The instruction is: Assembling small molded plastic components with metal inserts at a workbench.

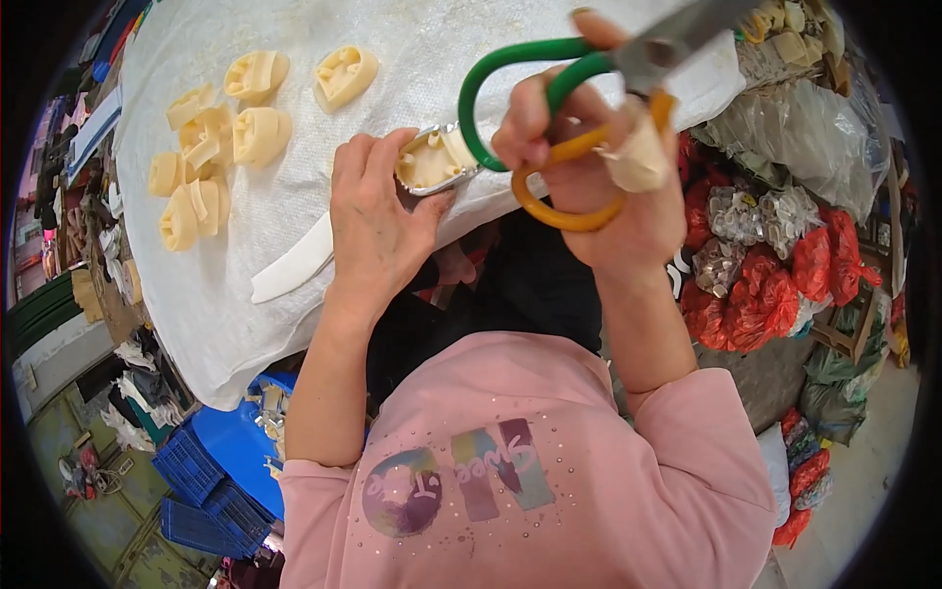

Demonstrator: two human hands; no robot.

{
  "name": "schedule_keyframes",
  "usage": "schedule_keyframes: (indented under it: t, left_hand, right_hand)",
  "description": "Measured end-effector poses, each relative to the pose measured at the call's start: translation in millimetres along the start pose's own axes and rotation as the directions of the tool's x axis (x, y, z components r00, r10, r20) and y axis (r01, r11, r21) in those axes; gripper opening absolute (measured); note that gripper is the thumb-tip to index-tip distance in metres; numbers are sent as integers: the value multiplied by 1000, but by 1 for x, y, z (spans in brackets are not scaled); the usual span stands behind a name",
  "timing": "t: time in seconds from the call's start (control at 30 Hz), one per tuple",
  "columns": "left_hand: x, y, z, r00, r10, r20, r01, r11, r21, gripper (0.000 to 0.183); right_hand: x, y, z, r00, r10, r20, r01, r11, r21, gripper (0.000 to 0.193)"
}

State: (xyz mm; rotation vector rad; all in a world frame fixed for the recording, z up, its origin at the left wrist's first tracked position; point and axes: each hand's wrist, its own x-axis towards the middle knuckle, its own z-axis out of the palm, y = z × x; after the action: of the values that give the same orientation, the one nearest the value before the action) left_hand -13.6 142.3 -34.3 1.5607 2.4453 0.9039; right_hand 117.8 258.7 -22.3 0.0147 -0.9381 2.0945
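Note:
My left hand (pixel 378 211) grips a small oval cup-like piece (pixel 428 163), cream inside with a shiny silver rim, near the front edge of the white-covered table (pixel 294 196). In my right hand (pixel 633 221) is a pair of scissors (pixel 589 67) with one green and one orange handle. Their blades point up and right, away from the piece, and are slightly blurred. A cream wrapping (pixel 640 152) sits around one right finger. Just left of my left hand lies a flat white strip (pixel 296 261). Several similar cream pieces (pixel 261 135) rest farther left, without silver rims.
Red plastic bags (pixel 765 299) and clear bags of small shiny parts (pixel 760 216) are piled at the right. Above them lies a large clear plastic sheet (pixel 800 133). Below the table's left front edge are a blue tub (pixel 231 442) and blue crates (pixel 201 491).

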Motion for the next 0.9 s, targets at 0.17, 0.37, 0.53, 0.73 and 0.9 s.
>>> schedule_keyframes:
  t: [0.17,0.37,0.53,0.73,0.9]
  left_hand:
    - [2,0,0,1000,-1,10,1,1000,-2,51]
    - [2,1,0,1000,9,5,-9,1000,2,51]
    - [4,1,1,1000,15,5,-15,1000,3,51]
    - [3,5,2,999,-42,18,43,998,-47,51]
    - [-1,1,1,1000,-6,7,5,1000,31,52]
  right_hand:
    - [5,13,-4,993,112,-49,-121,939,-322,44]
    - [4,10,1,977,167,-135,-208,893,-399,42]
    - [5,7,-14,995,79,-65,-86,988,-126,42]
    - [-17,28,-9,979,18,-201,-53,984,-171,43]
    - [-11,14,-10,979,42,-200,-35,999,38,43]
